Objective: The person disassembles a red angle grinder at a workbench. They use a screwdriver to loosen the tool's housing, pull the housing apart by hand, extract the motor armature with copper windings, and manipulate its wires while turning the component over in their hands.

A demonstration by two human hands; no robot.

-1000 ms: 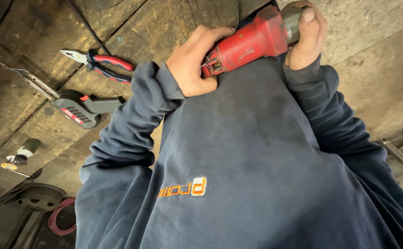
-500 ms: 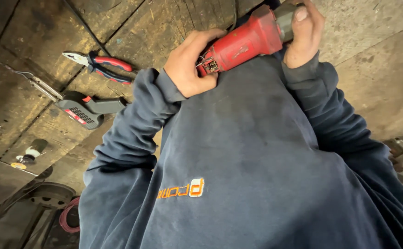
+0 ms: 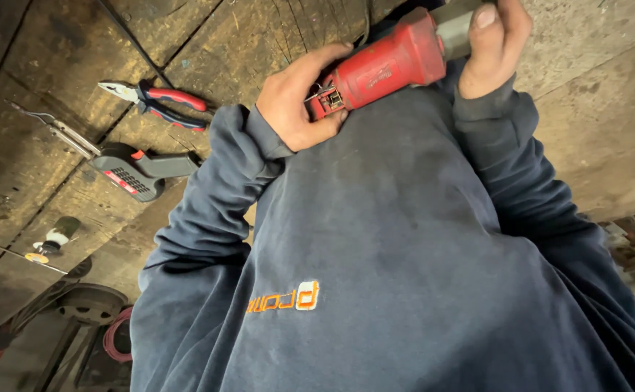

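A red power tool (image 3: 383,69) with a grey front part is held in both hands against my dark blue sweatshirt (image 3: 404,254). My left hand (image 3: 292,101) is wrapped around the tool's rear end, where a small plug socket shows. My right hand (image 3: 495,47) grips the grey front part at the top edge of the view. The tool's working end is cut off by the frame.
On the worn wooden bench (image 3: 56,58) lie red-and-black-handled pliers (image 3: 158,101), a grey pistol-shaped tool (image 3: 136,170) with a thin metal rod (image 3: 52,127) beside it, and a small capped piece (image 3: 52,239). A round metal wheel (image 3: 92,301) and a reddish cable coil (image 3: 114,334) sit at the lower left.
Both hands keep their hold on the red tool. The view has shifted slightly, so the tool and the bench items sit a little differently in frame.
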